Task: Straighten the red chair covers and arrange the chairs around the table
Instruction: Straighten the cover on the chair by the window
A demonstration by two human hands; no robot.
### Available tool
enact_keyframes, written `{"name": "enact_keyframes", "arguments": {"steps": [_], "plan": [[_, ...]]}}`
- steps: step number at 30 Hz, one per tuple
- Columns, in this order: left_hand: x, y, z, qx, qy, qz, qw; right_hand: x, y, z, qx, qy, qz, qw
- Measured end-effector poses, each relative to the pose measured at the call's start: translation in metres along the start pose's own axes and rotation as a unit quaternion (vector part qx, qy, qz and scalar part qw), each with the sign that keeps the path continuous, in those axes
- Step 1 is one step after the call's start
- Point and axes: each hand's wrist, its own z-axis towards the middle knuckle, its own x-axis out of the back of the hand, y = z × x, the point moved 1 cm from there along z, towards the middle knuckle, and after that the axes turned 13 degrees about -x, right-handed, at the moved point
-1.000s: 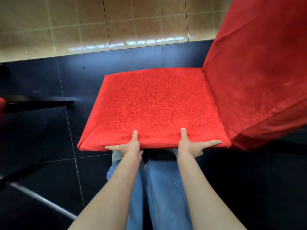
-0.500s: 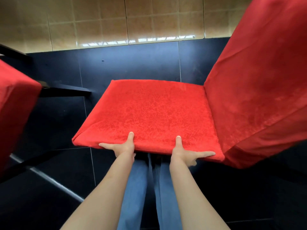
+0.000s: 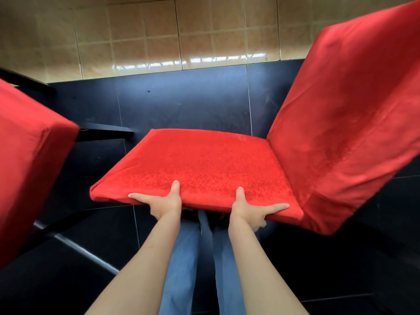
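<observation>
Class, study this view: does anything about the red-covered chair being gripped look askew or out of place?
The red fabric-covered chair looks tilted, its backrest leaning right, while the left hand and right hand grip its near seat edge. Its cover lies smooth.

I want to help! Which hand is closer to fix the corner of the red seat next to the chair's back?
The right hand, probably. It grips the seat edge nearer the backrest, index finger pointing toward that corner. The left hand holds the edge farther away.

Dark glossy floor tiles (image 3: 181, 105) with thin pale grout lines. Beyond the floor, beige square wall tiles (image 3: 141, 42) meet it along a straight edge; bright light reflections (image 3: 188, 62) streak the wall's lowest row, just above the floor.
</observation>
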Motion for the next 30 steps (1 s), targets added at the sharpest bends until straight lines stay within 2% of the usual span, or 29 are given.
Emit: {"name": "enact_keyframes", "arguments": {"steps": [6, 15, 23, 30], "plan": [[-0.012, 0.041, 0.0, -0.057, -0.026, 0.002, 0.998, -0.005, -0.04, -0.01, 0.047, -0.01, -0.006, 0.999], [-0.033, 0.092, 0.0, -0.031, -0.004, -0.014, 0.999, -0.016, -0.108, -0.025, 0.087, -0.014, -0.034, 0.996], [-0.034, 0.092, 0.0, -0.03, 0.004, -0.016, 0.999, -0.014, -0.109, -0.025, 0.092, -0.009, -0.07, 0.993], [-0.031, 0.095, -0.002, -0.031, -0.005, -0.035, 0.999, 0.0, -0.111, -0.024, 0.128, -0.022, -0.155, 0.979]]}}
